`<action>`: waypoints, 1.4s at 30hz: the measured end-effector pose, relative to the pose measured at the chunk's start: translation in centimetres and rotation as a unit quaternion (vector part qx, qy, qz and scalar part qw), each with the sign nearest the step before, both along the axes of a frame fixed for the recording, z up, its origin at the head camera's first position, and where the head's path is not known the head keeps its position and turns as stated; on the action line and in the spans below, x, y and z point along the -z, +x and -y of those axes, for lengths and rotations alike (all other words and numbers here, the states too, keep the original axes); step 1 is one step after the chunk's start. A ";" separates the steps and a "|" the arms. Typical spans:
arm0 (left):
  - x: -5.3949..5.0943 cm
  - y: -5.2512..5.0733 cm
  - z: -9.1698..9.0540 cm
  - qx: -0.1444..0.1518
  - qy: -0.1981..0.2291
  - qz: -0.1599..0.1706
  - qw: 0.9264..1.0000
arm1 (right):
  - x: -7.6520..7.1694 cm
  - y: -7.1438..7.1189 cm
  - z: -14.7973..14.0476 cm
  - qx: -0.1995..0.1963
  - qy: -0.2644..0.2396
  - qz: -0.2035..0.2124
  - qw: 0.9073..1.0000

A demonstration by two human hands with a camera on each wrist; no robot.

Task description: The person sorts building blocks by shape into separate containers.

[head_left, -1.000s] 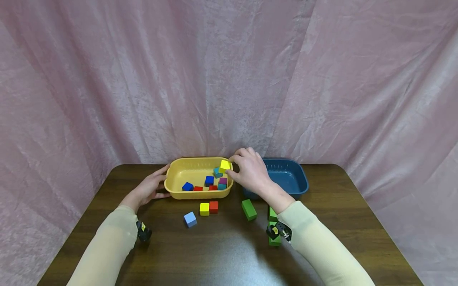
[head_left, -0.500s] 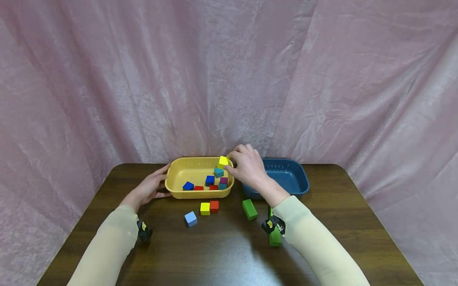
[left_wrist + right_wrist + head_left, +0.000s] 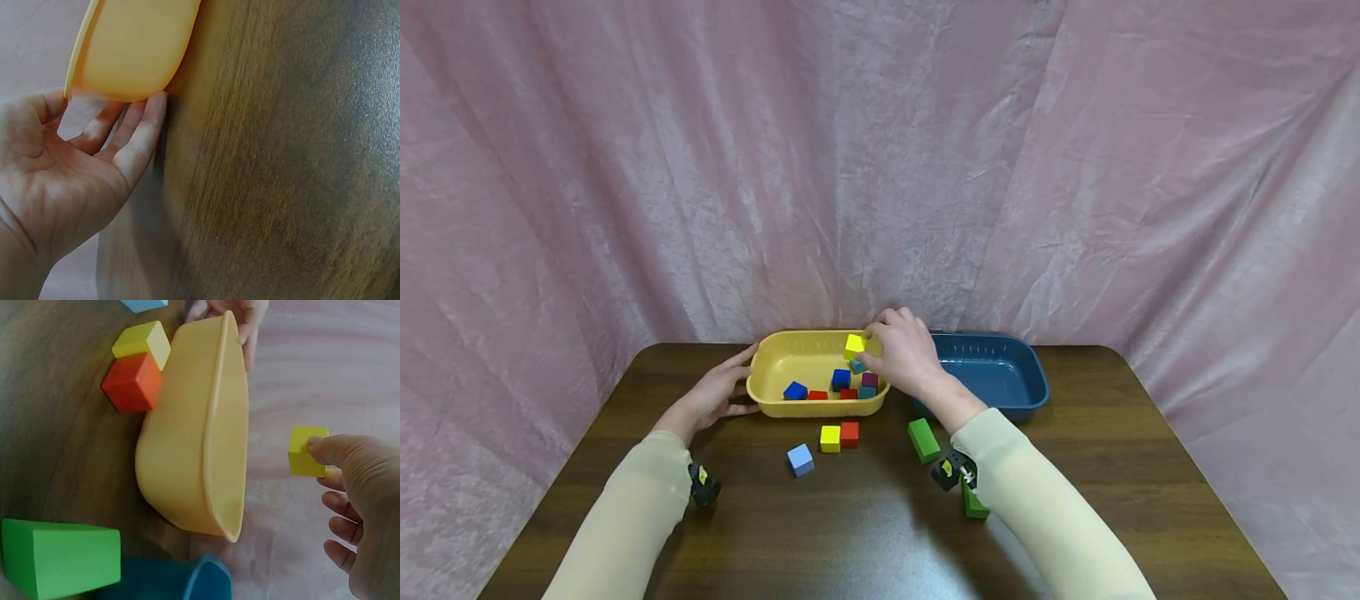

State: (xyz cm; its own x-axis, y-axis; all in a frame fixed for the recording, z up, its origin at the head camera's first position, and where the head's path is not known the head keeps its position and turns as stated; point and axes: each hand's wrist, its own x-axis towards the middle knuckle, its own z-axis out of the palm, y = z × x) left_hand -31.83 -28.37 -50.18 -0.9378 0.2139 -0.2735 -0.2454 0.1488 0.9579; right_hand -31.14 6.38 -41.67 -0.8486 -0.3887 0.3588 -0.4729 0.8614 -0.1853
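My right hand pinches a yellow cube between thumb and finger, above the right end of the yellow tray. In the right wrist view the cube is apart from the tray's rim. Inside the tray lie several blocks: dark blue cubes, red blocks, a purple cube and teal ones. Against the tray's left end rests my left hand; in the left wrist view its extended fingers touch the end wall, thumb near the rim.
In front of the tray sit a yellow cube, a red cube and a light blue cube. A blue tray stands at right, partly behind my right arm. Green blocks lie before it. A pink curtain hangs behind the table.
My right hand has moved left with the yellow cube, rising a little and then lowering, further over the yellow tray. The left hand stays against the tray's end.
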 end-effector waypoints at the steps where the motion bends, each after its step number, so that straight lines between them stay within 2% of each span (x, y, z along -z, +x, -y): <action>1: 0.0 0.0 0.0 0.000 0.001 0.000 1.000 | 0.1 0.0 0.1 0.000 0.006 0.000 1.000; 12: -0.1 0.1 0.0 0.005 0.000 -0.005 1.000 | 0.9 0.1 1.7 -0.003 0.043 0.006 0.999; 22: 0.0 0.1 0.0 0.004 -0.001 -0.004 1.000 | 1.1 0.3 2.7 -0.008 0.042 0.008 0.999; 42: 0.0 0.0 0.0 0.006 0.000 -0.006 1.000 | 1.3 0.4 0.3 -0.019 0.012 0.002 1.000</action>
